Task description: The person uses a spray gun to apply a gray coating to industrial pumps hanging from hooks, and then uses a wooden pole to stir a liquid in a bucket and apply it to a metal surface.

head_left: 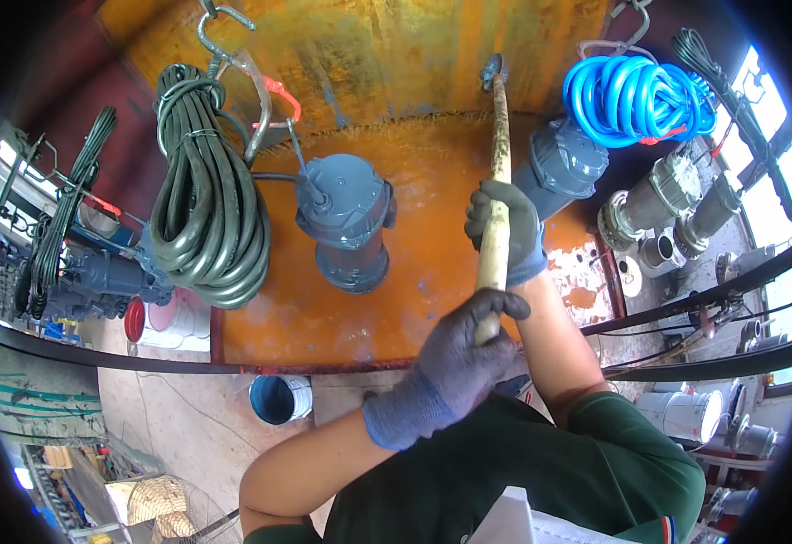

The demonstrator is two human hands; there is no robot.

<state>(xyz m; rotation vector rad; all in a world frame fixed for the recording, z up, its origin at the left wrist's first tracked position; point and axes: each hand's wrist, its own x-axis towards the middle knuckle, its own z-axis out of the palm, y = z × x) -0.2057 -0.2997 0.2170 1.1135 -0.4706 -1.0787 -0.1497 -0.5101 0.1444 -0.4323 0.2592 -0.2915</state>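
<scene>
Both my hands wear dark work gloves with blue cuffs and are wrapped round one long pale pole [501,136]. My left hand [473,349] grips its near end. Farther up the shaft, my right hand [509,222] is closed on it. The pole points away from me, and its far tip, with a blue-grey lump [494,71], is against or close to the yellow-orange stained back wall [387,54]; I cannot tell whether they touch. Left of the pole hangs a grey-blue painted motor pump [346,204]. Another grey-blue pump [566,163] is just right of my right hand.
A dark coiled cable [210,199] and a bright blue coil [636,98] hang from metal hooks [228,45]. A dark rail [369,367] crosses before me. Blue-lined bucket [280,399], pink-and-white bucket [174,317] and fan [165,508] stand left; unpainted pumps [654,195] hang right.
</scene>
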